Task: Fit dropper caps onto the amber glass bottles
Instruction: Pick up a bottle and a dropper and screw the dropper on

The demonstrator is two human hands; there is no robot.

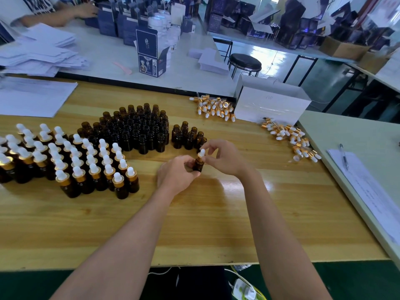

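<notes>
Your left grip (pixel 176 174) curls round the amber bottle (pixel 198 165), held upright at the middle of the desk (pixel 216 217). Your right grip (pixel 224 158) pinches the dropper cap (pixel 202 153) sitting on the bottle's neck. Open bottles (pixel 138 128) stand just behind, and capped bottles (pixel 75 163) crowd the left. Loose caps (pixel 216 108) lie in heaps far right, beside a white box (pixel 272 105).

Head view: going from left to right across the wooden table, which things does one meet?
Capped bottles → open bottles → left hand → held bottle with its cap → right hand → loose caps → pen on papers.
</notes>
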